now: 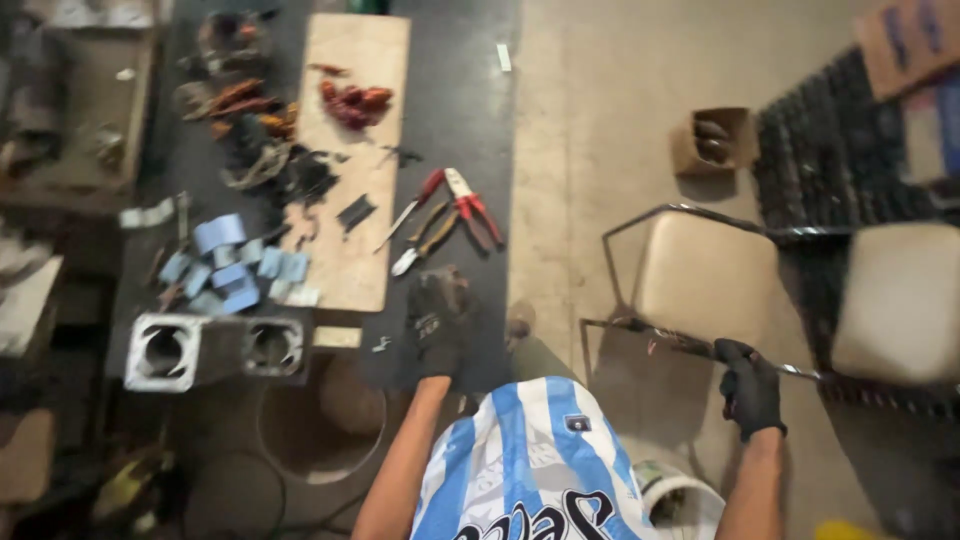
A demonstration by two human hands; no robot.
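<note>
Item, lower frame: my gloved right hand (750,388) grips the chair's metal frame (690,345), best kept firm; left hand (438,325) rests closed on table (450,110).

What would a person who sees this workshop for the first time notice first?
Probably the two black-gloved hands: the left hand rests on the edge of the dark workbench, and the right hand grips a thin metal rod beside a padded chair. Next come the red-handled pliers by the wooden board, then the pale blue pieces heaped at the bench's left.
</note>
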